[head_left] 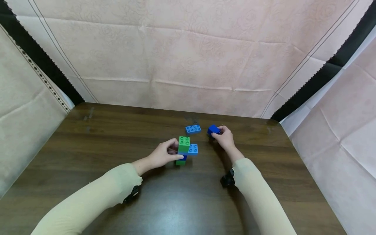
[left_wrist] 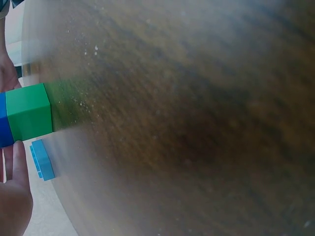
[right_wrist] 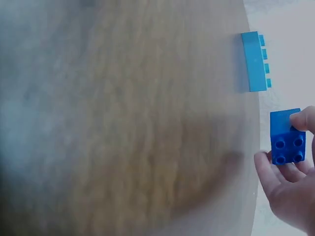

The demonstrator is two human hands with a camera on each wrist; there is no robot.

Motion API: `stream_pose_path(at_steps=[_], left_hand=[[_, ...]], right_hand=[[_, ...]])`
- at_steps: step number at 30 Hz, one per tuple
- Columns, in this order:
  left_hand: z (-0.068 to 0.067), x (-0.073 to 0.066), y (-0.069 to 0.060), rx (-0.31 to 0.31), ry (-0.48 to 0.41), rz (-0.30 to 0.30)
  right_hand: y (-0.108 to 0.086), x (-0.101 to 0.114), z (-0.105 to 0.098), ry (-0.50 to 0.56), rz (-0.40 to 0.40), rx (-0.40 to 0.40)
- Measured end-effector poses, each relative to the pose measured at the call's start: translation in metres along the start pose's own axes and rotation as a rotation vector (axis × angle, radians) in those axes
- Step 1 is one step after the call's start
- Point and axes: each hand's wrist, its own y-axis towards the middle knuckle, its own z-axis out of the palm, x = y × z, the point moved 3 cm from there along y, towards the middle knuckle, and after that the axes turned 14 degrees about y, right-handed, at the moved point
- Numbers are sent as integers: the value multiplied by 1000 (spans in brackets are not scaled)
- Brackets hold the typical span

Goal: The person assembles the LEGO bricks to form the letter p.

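My left hand (head_left: 162, 154) grips a stack of toy building bricks from its left side. A green brick (head_left: 184, 143) tops the stack, above a longer light blue brick (head_left: 193, 149) that juts out to the right. Below come a dark blue brick (head_left: 183, 158) and a green brick (head_left: 180, 162) at the bottom, also seen large in the left wrist view. Farther right, my right hand (head_left: 225, 138) pinches a dark blue brick (right_wrist: 288, 136) between thumb and fingers. In the right wrist view its studs face the camera.
A loose light blue brick (head_left: 193, 129) lies beyond the stack, left of my right hand. The brown wooden table (head_left: 117, 130) ends at a pale cloth (head_left: 176, 65) at the back. Cloth also hangs at both sides.
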Motion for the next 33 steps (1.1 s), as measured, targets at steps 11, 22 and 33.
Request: stream_pose_path(at_steps=[11,22,33], left_hand=[[-2,-3,-1,2,7,-8],[-1,-1,-2,3,0,-2],[-1,-2,-1,10,12,-2]], right_hand=[[-6,6,-13,62,-56,69],[-19,18,-14,72,-92,109],[-35,35,-17,66,-157,228]])
